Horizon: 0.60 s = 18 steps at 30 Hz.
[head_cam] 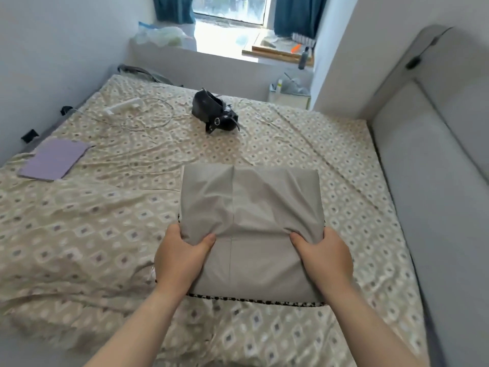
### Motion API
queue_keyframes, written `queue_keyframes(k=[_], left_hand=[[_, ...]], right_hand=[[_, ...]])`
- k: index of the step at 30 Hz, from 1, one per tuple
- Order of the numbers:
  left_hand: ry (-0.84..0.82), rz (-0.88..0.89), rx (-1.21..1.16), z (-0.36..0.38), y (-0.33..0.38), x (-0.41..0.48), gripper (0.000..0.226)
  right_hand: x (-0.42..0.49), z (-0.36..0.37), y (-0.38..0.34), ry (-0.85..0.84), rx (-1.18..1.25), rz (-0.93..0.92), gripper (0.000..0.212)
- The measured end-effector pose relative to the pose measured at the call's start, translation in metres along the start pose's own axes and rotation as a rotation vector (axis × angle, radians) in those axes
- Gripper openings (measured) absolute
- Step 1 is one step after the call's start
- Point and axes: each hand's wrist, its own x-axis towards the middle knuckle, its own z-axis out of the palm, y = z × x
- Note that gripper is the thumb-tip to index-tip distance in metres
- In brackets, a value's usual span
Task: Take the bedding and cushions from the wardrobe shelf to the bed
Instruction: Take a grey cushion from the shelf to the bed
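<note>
Folded grey bedding (251,229) held over the bed (105,234).

The bedding is gripped at its sides by the left hand (182,255) and right hand (325,258), thumbs pressed on top. No writing is legible; a patterned edge underneath is mostly hidden.

- One head view only, so no scene part is shared with a second view.
- It looks forward and steeply down across the bed (132,234) toward the window (230,9) at 12 o'clock.
- Both forearms enter from 6 o'clock, close beneath the lens.
</note>
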Motion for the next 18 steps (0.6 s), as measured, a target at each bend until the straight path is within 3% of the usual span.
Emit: queue_keyframes(k=[8, 18], left_hand=[[-0.077, -0.051, 0.085, 0.142, -0.040, -0.026, 0.044], [-0.169, -0.102, 0.215, 0.282, -0.186, 0.005, 0.047]], right_hand=[[0.046, 0.014, 0.146, -0.027, 0.030, 0.153, 0.044], [0.083, 0.154, 0.301, -0.081, 0.088, 0.359, 0.046]])
